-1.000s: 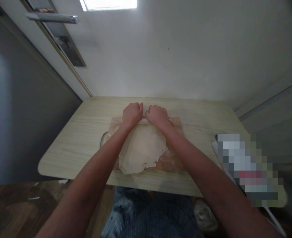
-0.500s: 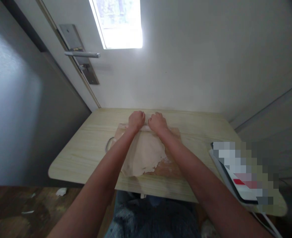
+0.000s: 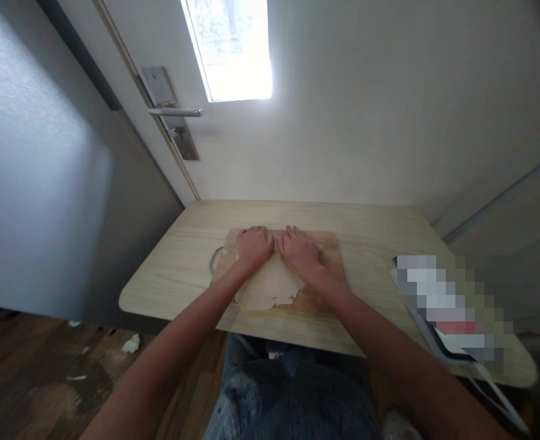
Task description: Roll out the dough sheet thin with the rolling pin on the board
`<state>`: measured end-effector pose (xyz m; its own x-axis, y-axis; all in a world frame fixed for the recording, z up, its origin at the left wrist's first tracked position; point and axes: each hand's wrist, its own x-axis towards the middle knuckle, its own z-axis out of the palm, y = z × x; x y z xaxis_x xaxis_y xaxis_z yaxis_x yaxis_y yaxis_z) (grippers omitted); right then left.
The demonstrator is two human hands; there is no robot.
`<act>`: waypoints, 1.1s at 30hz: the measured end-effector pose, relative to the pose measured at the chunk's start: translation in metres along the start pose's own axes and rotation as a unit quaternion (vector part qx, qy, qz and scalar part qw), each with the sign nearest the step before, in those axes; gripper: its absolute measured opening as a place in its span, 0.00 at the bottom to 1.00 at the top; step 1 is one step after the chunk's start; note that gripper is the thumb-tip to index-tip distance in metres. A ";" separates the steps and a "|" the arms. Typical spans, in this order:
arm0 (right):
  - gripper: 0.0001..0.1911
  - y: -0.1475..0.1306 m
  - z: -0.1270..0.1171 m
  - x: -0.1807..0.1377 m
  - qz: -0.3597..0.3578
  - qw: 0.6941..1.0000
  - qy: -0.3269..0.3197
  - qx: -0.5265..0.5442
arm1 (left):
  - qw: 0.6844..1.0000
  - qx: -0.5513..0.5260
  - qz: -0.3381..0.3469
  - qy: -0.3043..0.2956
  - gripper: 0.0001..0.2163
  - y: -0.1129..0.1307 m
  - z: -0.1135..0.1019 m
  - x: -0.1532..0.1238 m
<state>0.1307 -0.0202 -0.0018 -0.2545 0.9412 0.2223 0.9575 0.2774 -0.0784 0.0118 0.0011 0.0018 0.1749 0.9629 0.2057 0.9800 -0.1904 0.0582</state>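
A thin, pale sheet of dough (image 3: 270,286) with a ragged near edge lies on a brown wooden cutting board (image 3: 331,244). My left hand (image 3: 255,245) rests palm down on its far part, fingers pointing away from me. Close beside it, my right hand (image 3: 299,249) lies palm down with its fingers stretched forward. Both thumbs nearly meet over the dough. A narrow whitish band shows between the hands; whether it is a fold of dough or something under the palms, I cannot tell.
The board has a metal loop handle (image 3: 214,260) on its left and lies on a light wood table (image 3: 169,263). A flat device, partly blurred out, sits at the table's right end with a white cable (image 3: 503,394). A door with a lever handle (image 3: 175,112) stands behind.
Both hands have come back toward me from beyond the board's far edge. Their fingers were curled like fists and are now stretched flatter over the dough. The camera view has shifted slightly.
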 end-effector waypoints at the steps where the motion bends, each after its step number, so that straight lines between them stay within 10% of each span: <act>1: 0.23 0.000 0.001 -0.007 -0.012 1.000 0.007 -0.004 | 1.000 -0.002 0.017 0.013 0.18 -0.001 0.000 -0.007; 11: 0.23 0.006 0.000 -0.044 -0.075 0.996 0.046 0.001 | 0.998 -0.001 0.055 0.041 0.20 -0.011 0.005 -0.033; 33: 0.23 0.022 0.002 0.012 0.010 1.000 -0.018 0.001 | 0.998 -0.011 -0.029 -0.052 0.19 0.001 0.009 0.045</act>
<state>0.1481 -0.0029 -0.0026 -0.2396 0.9529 0.1862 0.9622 0.2586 -0.0852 0.0217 0.0460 0.0022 0.1281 0.9868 0.0987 0.9865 -0.1370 0.0897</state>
